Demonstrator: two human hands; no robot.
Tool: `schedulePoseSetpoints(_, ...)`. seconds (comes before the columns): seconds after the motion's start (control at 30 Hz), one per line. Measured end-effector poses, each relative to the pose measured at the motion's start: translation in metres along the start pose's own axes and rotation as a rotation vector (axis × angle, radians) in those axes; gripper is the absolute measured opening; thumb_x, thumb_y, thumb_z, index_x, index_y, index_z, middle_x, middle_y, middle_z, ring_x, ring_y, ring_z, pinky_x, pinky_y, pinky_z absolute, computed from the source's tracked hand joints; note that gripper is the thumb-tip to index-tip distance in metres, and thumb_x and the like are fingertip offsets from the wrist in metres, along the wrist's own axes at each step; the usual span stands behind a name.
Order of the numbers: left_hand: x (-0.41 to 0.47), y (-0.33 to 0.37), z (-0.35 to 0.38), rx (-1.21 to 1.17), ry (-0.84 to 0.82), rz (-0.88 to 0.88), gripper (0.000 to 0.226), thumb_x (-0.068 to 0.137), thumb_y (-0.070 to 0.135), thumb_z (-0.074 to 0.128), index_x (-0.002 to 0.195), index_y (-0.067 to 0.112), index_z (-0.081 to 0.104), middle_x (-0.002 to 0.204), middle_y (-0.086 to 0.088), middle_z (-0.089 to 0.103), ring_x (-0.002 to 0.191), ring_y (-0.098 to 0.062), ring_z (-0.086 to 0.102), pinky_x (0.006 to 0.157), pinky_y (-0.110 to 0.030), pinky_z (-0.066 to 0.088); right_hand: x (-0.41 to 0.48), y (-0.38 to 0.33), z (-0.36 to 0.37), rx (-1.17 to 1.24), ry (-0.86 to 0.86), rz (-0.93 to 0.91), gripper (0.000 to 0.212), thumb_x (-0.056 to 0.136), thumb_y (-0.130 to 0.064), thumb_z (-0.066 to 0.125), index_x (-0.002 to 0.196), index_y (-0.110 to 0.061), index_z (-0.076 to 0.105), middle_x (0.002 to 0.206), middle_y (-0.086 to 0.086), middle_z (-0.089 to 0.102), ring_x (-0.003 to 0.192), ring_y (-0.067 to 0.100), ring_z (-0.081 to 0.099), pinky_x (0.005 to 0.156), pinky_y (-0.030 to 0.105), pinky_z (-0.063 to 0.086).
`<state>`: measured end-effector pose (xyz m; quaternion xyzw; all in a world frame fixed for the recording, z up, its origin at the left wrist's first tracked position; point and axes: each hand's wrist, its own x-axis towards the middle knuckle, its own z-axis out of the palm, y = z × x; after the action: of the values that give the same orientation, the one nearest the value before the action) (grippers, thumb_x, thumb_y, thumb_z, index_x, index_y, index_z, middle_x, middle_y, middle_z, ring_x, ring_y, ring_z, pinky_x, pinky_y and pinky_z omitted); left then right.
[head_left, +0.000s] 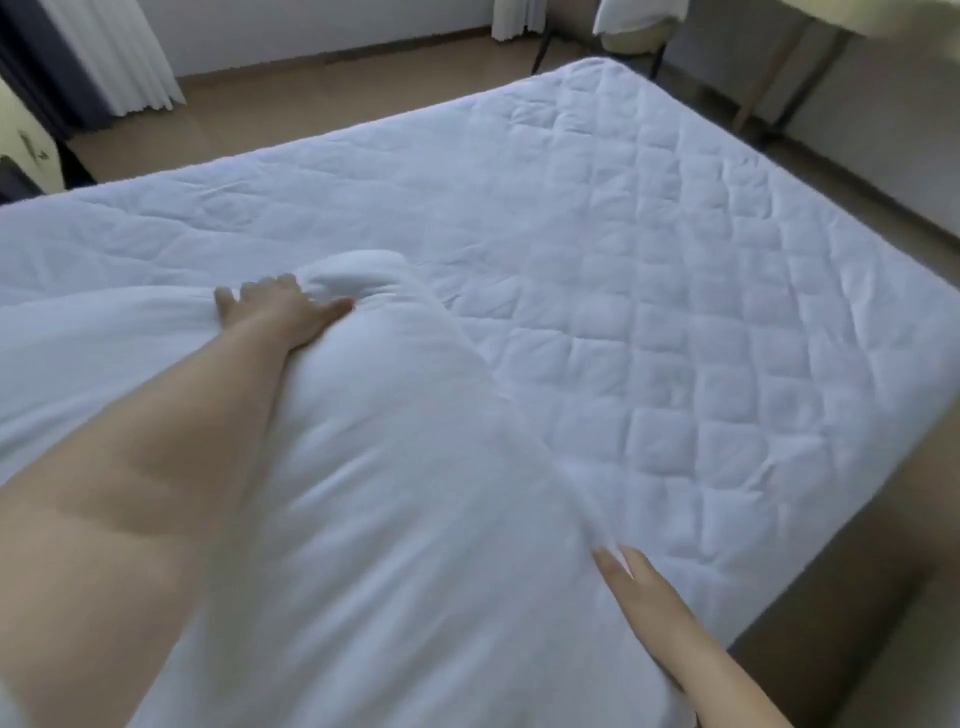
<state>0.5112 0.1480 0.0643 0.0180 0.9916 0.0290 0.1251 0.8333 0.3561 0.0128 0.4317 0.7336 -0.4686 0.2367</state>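
Bedroom, brown floor (311, 98), white curtains (119, 57) far left. Bed takes most of the view, its quilted mattress pad (675, 312) bare on the right half.

Left hand (280, 317), left of centre: fingers spread, thumb out, palm pressed onto the far end of the duvet (395, 493). Fingertips sink into the folds, so I cannot tell if they pinch cloth. Likely pinning the bulk so it doesn't slide.

The duvet is a thick white roll running from near centre to mid bed, lying on the pad, and it looks half spread at best.

Right hand (644, 592), near right: fingers straight and together, laid flat along the duvet's right edge. Judged to be steadying or pushing that side, not gripping it.

Table legs (769, 78) far right, well apart from the bed.
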Motion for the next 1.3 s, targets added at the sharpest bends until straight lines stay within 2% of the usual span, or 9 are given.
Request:
schedulePoseSetpoints(0.17,-0.025,-0.005,-0.006,-0.139,0.253,0.048,0.041,0.096,0.033,0.04,0.106,-0.003,0.056,0.117,-0.03,0.055,0.114,-0.038,0.049,0.098,-0.034,0.022,-0.02,-0.001,0.018,-0.202,0.137,-0.13,0.039,0.096,-0.036,0.039,0.063,-0.018,0.03,0.067,-0.005,0.035,0.059,0.007,0.034,0.053,0.02,0.024)
schedulePoseSetpoints(0.43,-0.043,-0.036,-0.042,-0.076,0.432,0.032,0.04,0.096,0.029,0.039,0.112,-0.003,0.056,0.126,-0.028,0.047,0.123,-0.039,0.033,0.11,-0.045,0.011,-0.054,0.035,0.037,-0.007,0.454,-0.228,0.042,0.093,-0.019,0.05,0.057,-0.013,0.029,0.057,-0.001,0.033,0.053,0.012,0.035,0.051,0.023,0.026)
schedulePoseSetpoints(0.63,-0.09,-0.095,0.002,-0.162,0.238,0.079,0.052,0.097,0.036,0.035,0.145,0.019,0.025,0.155,-0.008,0.014,0.143,-0.021,0.007,0.113,-0.036,-0.004,-0.043,0.029,0.011,-0.142,0.233,0.001,0.011,0.094,-0.021,0.045,0.094,-0.016,0.055,0.103,0.006,0.059,0.107,0.024,0.055,0.075,0.028,0.038)
schedulePoseSetpoints(0.73,-0.121,-0.129,0.016,-0.203,0.286,-0.012,0.055,0.096,0.034,0.039,0.145,0.016,0.025,0.155,-0.008,0.015,0.143,-0.023,0.009,0.113,-0.033,-0.001,-0.051,-0.021,0.004,-0.255,0.445,-0.153,0.051,0.095,-0.025,0.043,0.143,-0.014,0.028,0.149,0.008,0.03,0.136,0.027,0.029,0.107,0.032,0.025)
schedulePoseSetpoints(0.87,-0.149,-0.146,0.027,-0.175,0.28,-0.061,0.055,0.096,0.035,0.036,0.146,0.02,0.021,0.156,-0.007,0.011,0.144,-0.022,0.005,0.113,-0.034,-0.004,-0.074,-0.117,0.082,-0.323,0.454,-0.672,0.077,0.082,-0.056,0.025,0.147,-0.015,0.019,0.155,0.009,0.017,0.142,0.02,0.021,0.113,0.034,0.01)
schedulePoseSetpoints(0.97,-0.166,-0.158,0.032,-0.135,0.26,-0.108,0.055,0.096,0.041,0.03,0.147,0.025,0.015,0.157,-0.002,0.004,0.144,-0.018,-0.001,0.112,-0.033,-0.007,-0.068,-0.116,0.142,-0.617,0.48,-0.802,0.072,0.071,-0.059,0.028,0.129,-0.018,0.042,0.128,0.01,0.059,0.122,0.023,0.044,0.105,0.04,0.012)
schedulePoseSetpoints(1.07,-0.183,-0.177,0.039,-0.107,0.23,-0.191,0.059,0.094,0.049,0.026,0.147,0.03,0.006,0.157,0.002,-0.003,0.144,-0.014,-0.008,0.111,-0.036,-0.011,-0.069,-0.075,0.13,-0.712,0.343,-0.662,0.072,0.079,-0.064,0.018,0.133,-0.02,0.036,0.131,0.01,0.057,0.125,0.022,0.034,0.106,0.038,0.004)
schedulePoseSetpoints(1.17,-0.198,-0.195,0.047,-0.178,0.223,-0.298,0.066,0.092,0.053,0.032,0.148,0.029,0.006,0.157,0.002,-0.003,0.143,-0.016,-0.008,0.112,-0.044,-0.01,-0.063,-0.041,0.095,-0.711,0.412,-0.438,0.085,0.074,-0.072,0.002,0.148,-0.029,-0.002,0.158,0.0,0.001,0.144,0.017,-0.001,0.113,0.039,-0.003)
schedulePoseSetpoints(1.3,-0.22,-0.222,0.054,-0.565,0.28,-0.627,0.095,0.074,0.059,0.063,0.146,0.017,0.017,0.152,-0.015,0.02,0.139,-0.035,0.018,0.11,-0.057,0.007,-0.056,-0.058,0.063,-0.444,0.255,-0.329,0.095,0.077,-0.07,0.046,0.148,-0.025,0.002,0.157,-0.002,0.004,0.144,0.018,0.008,0.116,0.04,0.011)
